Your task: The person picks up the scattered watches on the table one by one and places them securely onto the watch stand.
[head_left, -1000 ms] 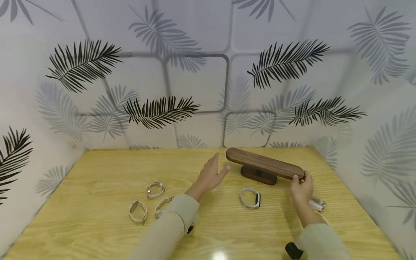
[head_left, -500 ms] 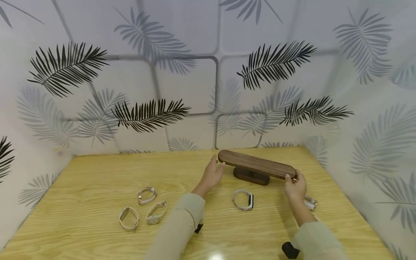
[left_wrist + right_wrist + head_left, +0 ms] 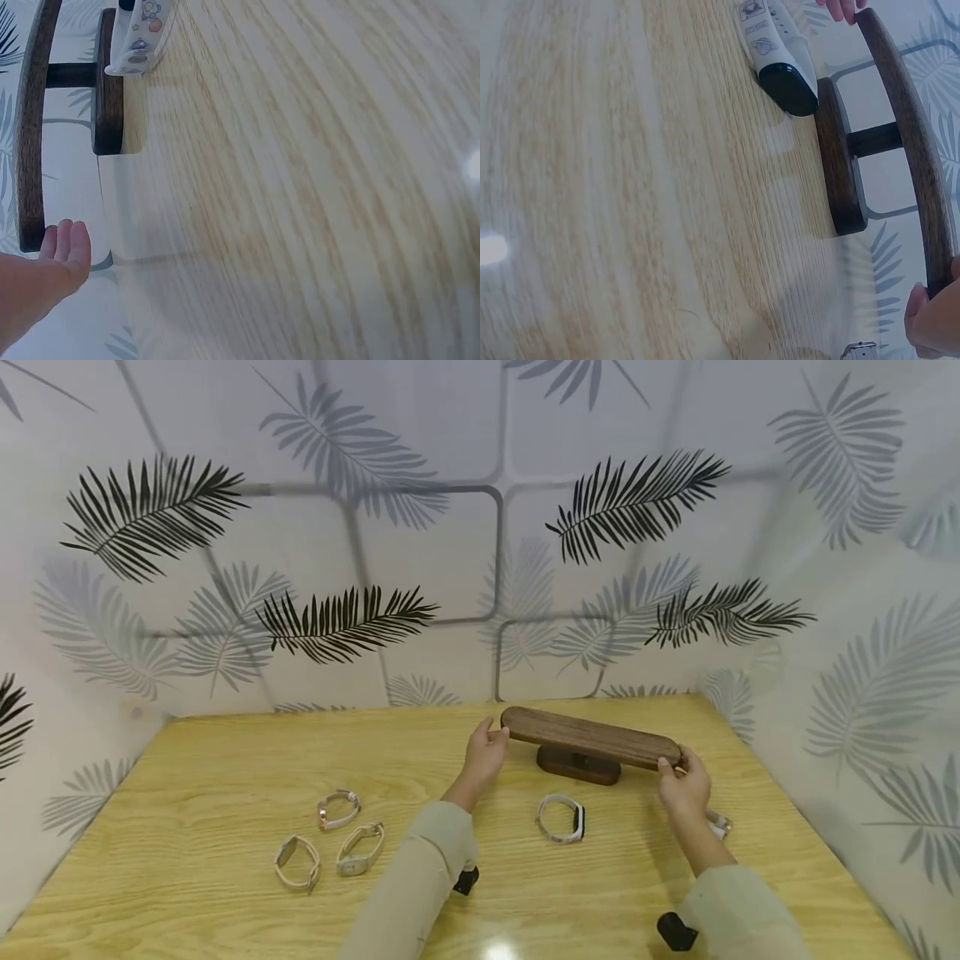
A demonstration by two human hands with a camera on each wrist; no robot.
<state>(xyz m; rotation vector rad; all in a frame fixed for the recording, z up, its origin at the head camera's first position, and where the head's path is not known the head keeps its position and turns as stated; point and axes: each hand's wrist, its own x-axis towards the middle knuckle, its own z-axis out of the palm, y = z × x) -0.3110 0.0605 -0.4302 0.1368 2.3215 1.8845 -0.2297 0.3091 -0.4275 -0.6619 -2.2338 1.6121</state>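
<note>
A dark wooden display stand [image 3: 592, 735] stands near the back of the table; its long rounded top bar sits on a short post [image 3: 875, 140] and an oval base [image 3: 577, 765]. The bar's left end is held by my left hand [image 3: 483, 756], with fingertips bent right at the end in the left wrist view. At the opposite end my right hand [image 3: 686, 787] pinches the bar, thumb in front. In front of the base, a white smart band [image 3: 576, 821] with a dark face and printed strap stands on its edge.
Several watches lie on the left: a rose-gold one [image 3: 322, 814], a pale one [image 3: 352, 865] and another with a light strap [image 3: 288, 852]. Beyond my right wrist another watch strap [image 3: 718, 823] is partly hidden. A leaf-patterned wall [image 3: 450, 660] rises behind the wooden table [image 3: 225, 777].
My left hand has moved right to the bar's left end and taken hold of it. The right hand stays at the right end. The head view has shifted slightly.
</note>
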